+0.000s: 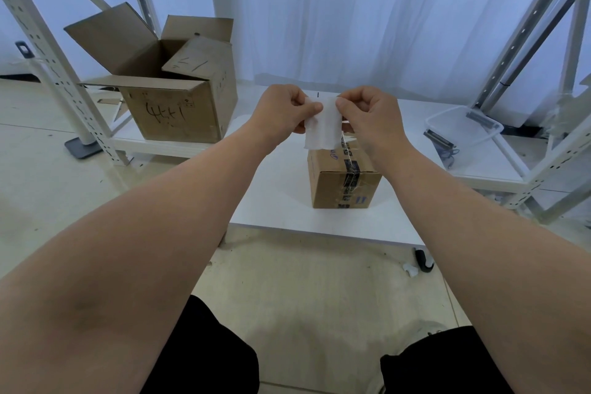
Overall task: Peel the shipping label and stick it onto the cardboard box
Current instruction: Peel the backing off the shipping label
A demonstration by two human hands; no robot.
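scrawl on open carton (pixel 174 113), tape print on cardboard box (pixel 329 189): illegible

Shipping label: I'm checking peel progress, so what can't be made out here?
Head view: whether the shipping label has split from its backing; left hand and right hand cover its top corners.
Head view: far part of the cardboard box top, behind label and right hand.
Head view: print on its tape, too small.

Label (pixel 323 125) betw. 2 hands (pixel 284 109) (pixel 367 113), over box (pixel 343 184)
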